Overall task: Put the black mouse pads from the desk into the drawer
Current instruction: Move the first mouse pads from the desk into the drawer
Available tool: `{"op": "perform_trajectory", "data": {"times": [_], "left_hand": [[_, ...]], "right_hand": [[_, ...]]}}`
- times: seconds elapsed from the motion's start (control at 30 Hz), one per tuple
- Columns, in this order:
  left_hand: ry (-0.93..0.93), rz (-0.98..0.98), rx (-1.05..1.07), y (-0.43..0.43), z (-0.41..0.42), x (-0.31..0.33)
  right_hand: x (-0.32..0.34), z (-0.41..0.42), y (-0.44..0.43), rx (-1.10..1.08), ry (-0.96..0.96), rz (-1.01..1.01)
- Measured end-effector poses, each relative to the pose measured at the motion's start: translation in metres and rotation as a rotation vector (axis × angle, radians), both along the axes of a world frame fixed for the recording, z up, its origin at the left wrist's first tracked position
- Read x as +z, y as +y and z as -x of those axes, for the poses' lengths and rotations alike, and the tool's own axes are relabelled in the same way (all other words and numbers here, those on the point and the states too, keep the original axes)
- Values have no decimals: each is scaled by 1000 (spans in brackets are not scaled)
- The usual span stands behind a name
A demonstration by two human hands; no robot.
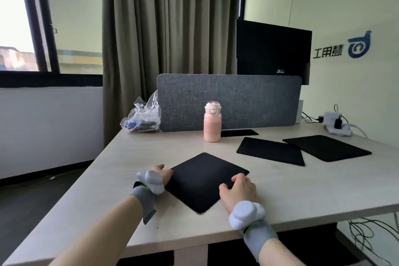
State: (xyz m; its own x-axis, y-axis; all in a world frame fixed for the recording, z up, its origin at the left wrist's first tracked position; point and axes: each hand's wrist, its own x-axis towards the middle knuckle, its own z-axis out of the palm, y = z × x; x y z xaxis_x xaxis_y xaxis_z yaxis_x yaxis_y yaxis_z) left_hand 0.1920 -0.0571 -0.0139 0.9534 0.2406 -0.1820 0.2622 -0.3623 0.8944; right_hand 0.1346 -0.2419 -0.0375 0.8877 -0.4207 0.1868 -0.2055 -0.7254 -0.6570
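Observation:
A black mouse pad (203, 177) lies flat on the pale desk (302, 190), turned like a diamond, near the front edge. My left hand (163, 176) rests at its left edge, fingers touching the rim. My right hand (238, 190) lies on its right corner, fingers curled on the pad. Whether either hand grips the pad is unclear. Two more black mouse pads lie further right, one (271, 150) in the middle and one (327, 147) beyond it. A smaller black pad (238, 133) sits behind the bottle. No drawer is in view.
A pink bottle (212, 123) stands behind the near pad. A grey fabric divider (228, 101) lines the back of the desk, with a dark monitor (273, 49) behind it. A clear plastic bag (142, 117) lies back left. A power strip (336, 127) with cables sits far right.

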Motion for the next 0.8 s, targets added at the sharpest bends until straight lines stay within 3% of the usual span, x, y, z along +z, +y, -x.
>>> {"op": "perform_trajectory", "data": {"times": [0.27,0.53,0.73,0.8], "left_hand": [[39,-105,-66,10,-5,-3],[41,-267,-45,9,-8,-2],[17,-47,-31,9,7,-3],[-30,112,9,20,20,2]], "right_hand": [[-1,2,5,8,67,174],[5,8,1,71,20,15],[7,15,-1,161,25,-255],[12,21,-4,191,17,-401]]}}
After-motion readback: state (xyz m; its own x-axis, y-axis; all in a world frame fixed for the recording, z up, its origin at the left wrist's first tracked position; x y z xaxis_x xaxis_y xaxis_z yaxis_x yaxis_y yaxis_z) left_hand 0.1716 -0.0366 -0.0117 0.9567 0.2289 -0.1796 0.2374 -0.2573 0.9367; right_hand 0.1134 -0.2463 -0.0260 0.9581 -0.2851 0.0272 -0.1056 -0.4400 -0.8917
